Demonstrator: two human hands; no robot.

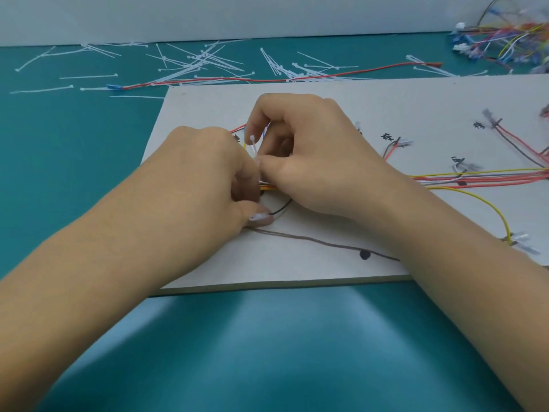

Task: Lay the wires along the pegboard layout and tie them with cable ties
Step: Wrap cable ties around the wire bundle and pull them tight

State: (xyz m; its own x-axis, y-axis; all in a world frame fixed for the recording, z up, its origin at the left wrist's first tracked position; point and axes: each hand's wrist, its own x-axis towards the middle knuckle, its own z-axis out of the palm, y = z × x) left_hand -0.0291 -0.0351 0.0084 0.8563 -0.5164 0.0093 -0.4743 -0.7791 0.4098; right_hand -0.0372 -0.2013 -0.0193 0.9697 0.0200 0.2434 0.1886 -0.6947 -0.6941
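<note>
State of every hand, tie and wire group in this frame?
left hand: curled, gripping the wire bundle.
right hand: pinching the cable tie.
cable tie: head sticking up between the hands.
wire bundle: lying along the board.
loose cable ties: scattered behind the board.
spare wires: heaped far right.

Your teal table (74,162) carries the white pegboard (312,269) at centre, loose cable ties (205,59) at twelve o'clock, a red wire (267,80) just beyond the board's twelve-o'clock edge, and a wire pile (511,40) at two o'clock.
</note>
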